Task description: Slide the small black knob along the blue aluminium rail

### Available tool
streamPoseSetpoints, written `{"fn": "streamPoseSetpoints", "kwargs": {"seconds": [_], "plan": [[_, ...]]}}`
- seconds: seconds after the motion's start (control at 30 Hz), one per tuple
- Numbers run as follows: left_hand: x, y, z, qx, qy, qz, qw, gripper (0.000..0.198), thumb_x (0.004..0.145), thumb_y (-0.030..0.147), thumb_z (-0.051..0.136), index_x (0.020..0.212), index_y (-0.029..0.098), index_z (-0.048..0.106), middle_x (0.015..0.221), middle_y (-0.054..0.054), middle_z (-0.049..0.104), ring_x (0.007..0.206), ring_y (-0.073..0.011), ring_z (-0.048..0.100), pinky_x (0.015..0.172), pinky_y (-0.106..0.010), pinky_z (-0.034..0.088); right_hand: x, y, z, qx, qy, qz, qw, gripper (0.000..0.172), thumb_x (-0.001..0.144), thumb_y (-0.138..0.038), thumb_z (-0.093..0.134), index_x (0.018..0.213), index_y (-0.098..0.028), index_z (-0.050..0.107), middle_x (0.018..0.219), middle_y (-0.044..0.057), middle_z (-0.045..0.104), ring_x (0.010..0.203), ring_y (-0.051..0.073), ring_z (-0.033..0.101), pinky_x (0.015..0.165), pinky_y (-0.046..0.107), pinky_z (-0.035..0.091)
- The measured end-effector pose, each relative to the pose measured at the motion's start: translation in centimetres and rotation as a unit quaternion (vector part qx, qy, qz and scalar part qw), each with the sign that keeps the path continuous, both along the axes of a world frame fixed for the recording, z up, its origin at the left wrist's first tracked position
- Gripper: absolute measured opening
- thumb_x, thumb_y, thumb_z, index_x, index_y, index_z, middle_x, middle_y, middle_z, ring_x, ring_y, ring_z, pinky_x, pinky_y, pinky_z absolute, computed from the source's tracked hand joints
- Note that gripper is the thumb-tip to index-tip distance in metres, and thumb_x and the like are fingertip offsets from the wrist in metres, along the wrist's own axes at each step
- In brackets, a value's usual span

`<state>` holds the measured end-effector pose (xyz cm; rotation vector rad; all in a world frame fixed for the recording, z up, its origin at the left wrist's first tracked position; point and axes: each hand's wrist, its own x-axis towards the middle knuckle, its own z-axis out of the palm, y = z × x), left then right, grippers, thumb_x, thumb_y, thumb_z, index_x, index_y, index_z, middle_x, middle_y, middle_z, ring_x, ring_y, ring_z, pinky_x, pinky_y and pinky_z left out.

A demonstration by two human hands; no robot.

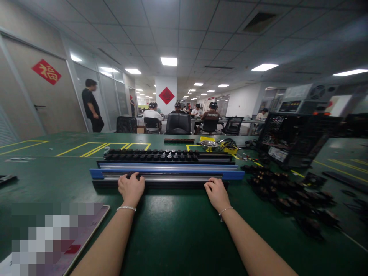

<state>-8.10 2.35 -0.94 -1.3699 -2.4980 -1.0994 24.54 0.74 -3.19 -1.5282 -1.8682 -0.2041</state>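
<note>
A long black rail with a silvery strip (172, 177) lies crosswise on the green table before me. My left hand (131, 188) is at its left part, with fingers curled over a small black piece (138, 175) on the rail. Near the right end, my right hand (216, 192) has its fingers bent together on the rail's near edge; the grip is partly hidden. Directly behind lies a blue rail (240, 175) with a silvery channel. Farther back, a black rail (215, 158) carries a row of small black round parts (149, 155), several with metal tops.
Many loose black parts (287, 191) are spread to the right, by an open black computer case (293, 138). A metal bowl (209, 144) and yellow items stand behind the rails. A flat pinkish panel (89, 230) lies front left. People sit at desks beyond; one person (91, 105) stands left.
</note>
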Motion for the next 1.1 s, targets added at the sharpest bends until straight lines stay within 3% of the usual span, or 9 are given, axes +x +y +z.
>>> {"fn": "streamPoseSetpoints", "kwargs": {"seconds": [0.47,1.1], "plan": [[0.1,0.2,0.0,0.005,0.028,-0.024,0.999,0.037,0.077,0.035,0.047,0.106,0.023,0.065,0.116,-0.013,0.045,0.113,-0.0291,0.042,0.097,-0.041,0.032,-0.3,0.0,0.0,0.002,-0.003,0.009,1.000,0.030,0.085,-0.025,0.041,0.075,-0.020,0.069,0.098,0.008,0.060,0.097,0.020,0.052,0.102,0.045,0.026],[1.4,-0.3,0.4,-0.021,0.069,-0.045,0.996,0.036,0.078,0.035,0.044,0.104,0.026,0.067,0.116,-0.014,0.048,0.113,-0.0290,0.043,0.093,-0.041,0.034,-0.8,-0.3,0.3,-0.011,-0.010,0.013,1.000,0.029,0.085,-0.022,0.041,0.077,-0.019,0.069,0.100,0.010,0.060,0.099,0.021,0.052,0.102,0.046,0.026]]}}
